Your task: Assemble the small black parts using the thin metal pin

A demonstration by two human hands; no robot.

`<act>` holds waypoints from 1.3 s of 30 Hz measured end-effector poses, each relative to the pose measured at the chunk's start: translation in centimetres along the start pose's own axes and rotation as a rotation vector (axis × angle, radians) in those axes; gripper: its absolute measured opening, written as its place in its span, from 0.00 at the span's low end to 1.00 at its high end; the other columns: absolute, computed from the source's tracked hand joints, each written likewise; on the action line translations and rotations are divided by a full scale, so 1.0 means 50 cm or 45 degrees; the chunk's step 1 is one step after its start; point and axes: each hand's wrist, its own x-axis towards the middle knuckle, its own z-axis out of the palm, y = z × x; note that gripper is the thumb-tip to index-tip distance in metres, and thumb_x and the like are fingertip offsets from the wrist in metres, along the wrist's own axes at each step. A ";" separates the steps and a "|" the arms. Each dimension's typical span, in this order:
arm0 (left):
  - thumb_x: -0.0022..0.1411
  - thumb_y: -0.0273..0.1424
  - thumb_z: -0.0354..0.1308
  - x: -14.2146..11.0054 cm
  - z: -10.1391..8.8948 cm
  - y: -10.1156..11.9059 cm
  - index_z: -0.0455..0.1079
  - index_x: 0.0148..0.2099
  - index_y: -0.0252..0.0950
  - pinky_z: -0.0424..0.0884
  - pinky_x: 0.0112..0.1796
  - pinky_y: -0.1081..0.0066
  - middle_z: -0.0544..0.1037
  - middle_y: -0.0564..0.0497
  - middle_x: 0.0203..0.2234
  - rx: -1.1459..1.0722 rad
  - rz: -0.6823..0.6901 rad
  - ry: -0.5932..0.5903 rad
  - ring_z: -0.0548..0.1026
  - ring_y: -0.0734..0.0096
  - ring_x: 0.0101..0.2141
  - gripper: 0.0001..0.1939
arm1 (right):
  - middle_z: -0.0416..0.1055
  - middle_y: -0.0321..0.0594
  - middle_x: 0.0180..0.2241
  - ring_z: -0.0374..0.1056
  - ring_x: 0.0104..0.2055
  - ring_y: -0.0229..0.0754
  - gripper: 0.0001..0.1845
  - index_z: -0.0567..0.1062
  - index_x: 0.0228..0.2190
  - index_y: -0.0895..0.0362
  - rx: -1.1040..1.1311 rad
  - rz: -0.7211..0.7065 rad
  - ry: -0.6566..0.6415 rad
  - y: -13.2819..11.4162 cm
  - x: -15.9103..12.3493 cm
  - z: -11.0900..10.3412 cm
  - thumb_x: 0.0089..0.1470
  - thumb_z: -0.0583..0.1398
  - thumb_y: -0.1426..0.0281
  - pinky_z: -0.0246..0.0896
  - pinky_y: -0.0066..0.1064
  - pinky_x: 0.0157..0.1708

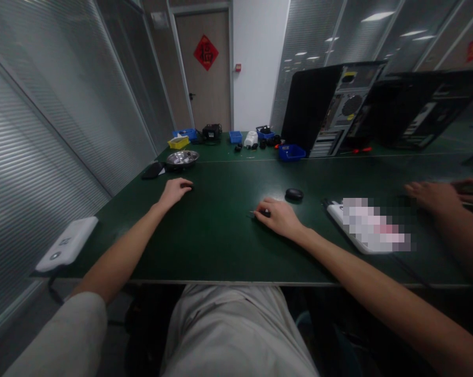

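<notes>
the green table [220, 251] extends beneath both hands and well beyond them on every side except the person's own. a black computer tower [312, 110] stands upright beyond the right hand and to its right, with a second tower [413, 112] farther right, its outline dim. a co-worker's hand [435, 196], blurred, lies well to the right of the right hand. a white device [365, 228], its upper face masked, lies between that hand and the right hand, alongside the right forearm. a white case [68, 243] with a round mark sits well to the left of the left hand and nearer the person. the right hand [278, 215] is low at the table, palm down, fingers curled in a narrow pinch, thumb and forefinger closed on a slim dark item [266, 213] whose thin tip points toward the left hand. the left hand [175, 191] is well apart from it, fingers bent and close together; a dark trace shows at the fingertips, but whether anything is held could not be determined. a steel bowl [181, 166] with contents rests just beyond the left hand, and a blue tray [293, 155] stands farther beyond the right hand. a black mouse [294, 195] lies just beyond the right hand, slightly right, apart from it.
</notes>
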 end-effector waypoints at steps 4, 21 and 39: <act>0.64 0.29 0.61 0.006 -0.053 -0.131 0.82 0.50 0.34 0.70 0.56 0.63 0.82 0.44 0.48 0.246 -0.241 0.180 0.78 0.57 0.49 0.14 | 0.74 0.40 0.38 0.67 0.35 0.39 0.11 0.80 0.38 0.53 0.002 0.001 0.011 0.001 0.000 0.001 0.66 0.60 0.61 0.53 0.30 0.32; 0.64 0.30 0.59 -0.009 -0.066 -0.204 0.82 0.47 0.34 0.72 0.52 0.60 0.82 0.39 0.42 0.364 -0.500 0.409 0.78 0.52 0.46 0.13 | 0.74 0.40 0.38 0.67 0.35 0.40 0.11 0.79 0.37 0.54 0.008 -0.001 -0.001 -0.003 0.000 -0.002 0.66 0.60 0.62 0.53 0.31 0.33; 0.67 0.28 0.52 -0.019 -0.073 -0.142 0.79 0.54 0.33 0.72 0.49 0.53 0.80 0.32 0.47 0.651 -0.467 0.177 0.77 0.43 0.48 0.19 | 0.74 0.40 0.38 0.68 0.35 0.40 0.11 0.80 0.38 0.53 0.010 0.001 -0.019 -0.001 0.001 0.001 0.66 0.60 0.61 0.54 0.31 0.33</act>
